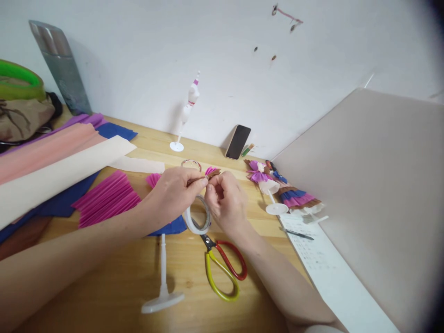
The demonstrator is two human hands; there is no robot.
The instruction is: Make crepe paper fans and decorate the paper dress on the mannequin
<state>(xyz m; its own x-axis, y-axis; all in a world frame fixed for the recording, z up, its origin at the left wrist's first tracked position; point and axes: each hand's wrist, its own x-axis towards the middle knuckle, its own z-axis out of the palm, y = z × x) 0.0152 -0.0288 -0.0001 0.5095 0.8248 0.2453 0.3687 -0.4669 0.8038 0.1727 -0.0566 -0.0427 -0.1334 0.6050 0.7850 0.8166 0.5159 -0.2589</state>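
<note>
My left hand (175,192) and my right hand (225,201) meet over the middle of the wooden table (118,277). Both pinch a small folded paper piece (211,172), pink and brown, held up between the fingertips. A roll of white tape (198,215) hangs just under my hands, apparently around a finger of the right hand. Scissors (224,266) with one red and one yellow handle lie on the table below the hands. A white stand (163,289) lies near the front edge.
Pleated pink paper (106,199) and sheets of cream, peach, blue and purple paper (52,166) lie at the left. A doll figure on a stand (187,111), a phone (237,141) and a dressed paper doll (277,189) are at the back. A grey board (374,194) is at the right.
</note>
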